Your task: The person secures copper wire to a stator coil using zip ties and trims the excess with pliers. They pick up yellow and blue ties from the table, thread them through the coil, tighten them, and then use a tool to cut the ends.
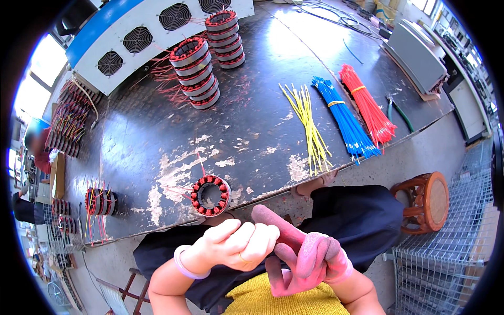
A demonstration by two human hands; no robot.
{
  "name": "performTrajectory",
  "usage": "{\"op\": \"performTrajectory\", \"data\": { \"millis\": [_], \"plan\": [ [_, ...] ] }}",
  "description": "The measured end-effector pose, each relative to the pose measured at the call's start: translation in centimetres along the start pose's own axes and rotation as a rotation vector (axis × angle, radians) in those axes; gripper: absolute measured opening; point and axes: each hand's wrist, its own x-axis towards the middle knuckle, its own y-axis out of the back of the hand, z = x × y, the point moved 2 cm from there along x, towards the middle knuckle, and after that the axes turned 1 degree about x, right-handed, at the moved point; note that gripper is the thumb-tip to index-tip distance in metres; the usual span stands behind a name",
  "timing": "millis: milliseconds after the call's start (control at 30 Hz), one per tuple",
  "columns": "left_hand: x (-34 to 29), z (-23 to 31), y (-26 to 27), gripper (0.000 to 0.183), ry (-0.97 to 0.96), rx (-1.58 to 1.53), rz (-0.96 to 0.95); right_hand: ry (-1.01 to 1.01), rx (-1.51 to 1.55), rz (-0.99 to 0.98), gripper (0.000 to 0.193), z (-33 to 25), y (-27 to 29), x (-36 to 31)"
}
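Observation:
My left hand (pixel 237 244) is bare, with a pale band on its wrist. Its fingers are curled into a fist, tips against the glove beside them; what lies inside the fist is hidden. A dusty pink glove (pixel 310 257) covers my right hand (pixel 302 254). One gloved finger stretches toward the upper left, while the others bend loosely and hold nothing visible. Both hands are over my lap, in front of the table edge. Just beyond them, at that edge, lies a ring-shaped motor stator (pixel 210 196) wound with red wire, its loose leads pointing left and away.
Yellow (pixel 307 131), blue (pixel 346 123) and red sleeve bundles (pixel 368 105) lie right on the worn black table (pixel 252 142), beside green-handled pliers (pixel 401 114). Stacked stators (pixel 195 73) stand far back by a fan-vented machine (pixel 142 39). Another wired stator (pixel 101 201) sits left. A wooden stool (pixel 434 202) stands right.

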Motion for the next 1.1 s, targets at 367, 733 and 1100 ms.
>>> {"op": "performTrajectory", "data": {
  "millis": [367, 733, 1100],
  "plan": [
    [-0.4, -1.2, -0.4, 0.021, 0.326, -0.510, 0.119, -0.249, 0.393, -0.050, 0.059, 0.0, 0.2, 0.7],
    [1.1, -0.5, 1.0, 0.056, 0.352, -0.712, 0.040, -0.451, 0.647, -0.156, 0.061, 0.6, 0.5, 1.6],
    [0.8, -0.3, 0.7, 0.037, 0.068, -0.481, 0.071, -0.429, 0.667, -0.190, 0.063, 0.7, 0.1, 2.0]
  ]
}}
